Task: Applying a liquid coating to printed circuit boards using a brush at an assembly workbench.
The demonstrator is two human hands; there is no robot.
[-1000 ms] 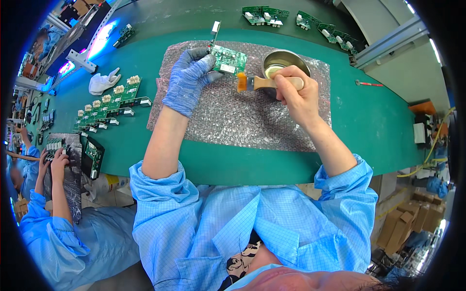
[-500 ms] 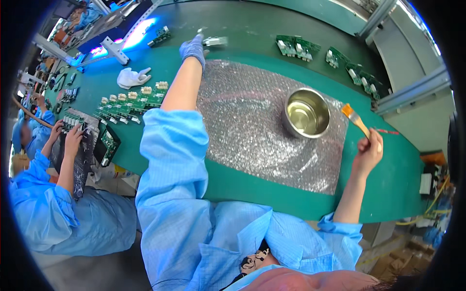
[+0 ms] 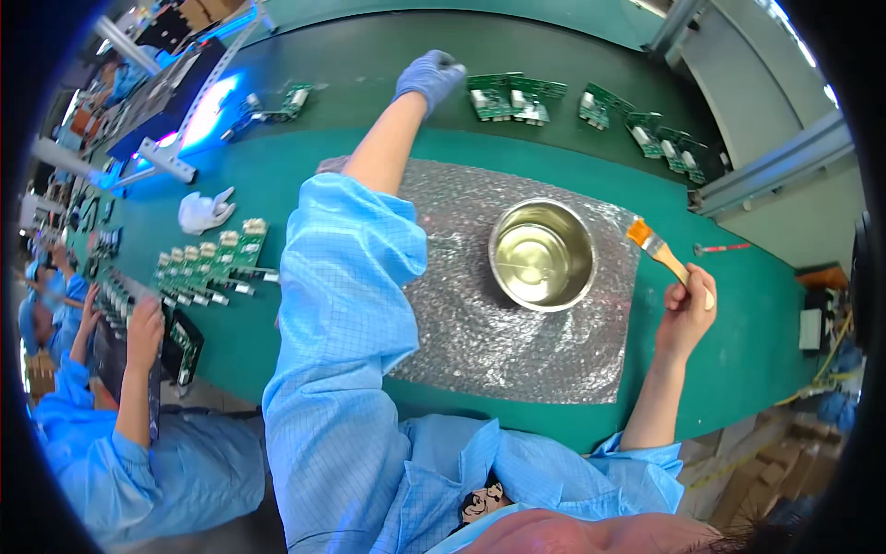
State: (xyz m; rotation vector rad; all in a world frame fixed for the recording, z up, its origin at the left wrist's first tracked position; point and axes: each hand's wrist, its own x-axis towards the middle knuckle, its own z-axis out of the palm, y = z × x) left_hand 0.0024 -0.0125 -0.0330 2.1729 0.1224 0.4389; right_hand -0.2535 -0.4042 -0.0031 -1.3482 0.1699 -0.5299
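Observation:
My left hand [image 3: 431, 76], in a bluish glove, reaches over the dark far strip of the bench. Its fingers are loosely bent, with nothing visible in them, just left of a pair of green circuit boards [image 3: 517, 99]. My bare right hand [image 3: 690, 309] is closed round the wooden handle of a flat paintbrush [image 3: 666, 258], its orange bristles up and to the left. Between my arms a round metal pot [image 3: 543, 254] holds a clear, yellowish liquid. The pot stands on a sheet of bubble wrap [image 3: 517, 355].
More circuit boards lie at the far right [image 3: 637, 129] and far left [image 3: 293, 102], near a blue-lit frame [image 3: 171, 157]. A white glove [image 3: 205, 210] and a row of boards [image 3: 208, 263] lie left. A co-worker's hands [image 3: 143, 328] work beyond. A red-handled tool [image 3: 724, 247] lies right.
My left hand has moved right, away from a circuit board that was beside it; that board now seems to lie farther left. The view has shifted. My right hand still holds the paintbrush.

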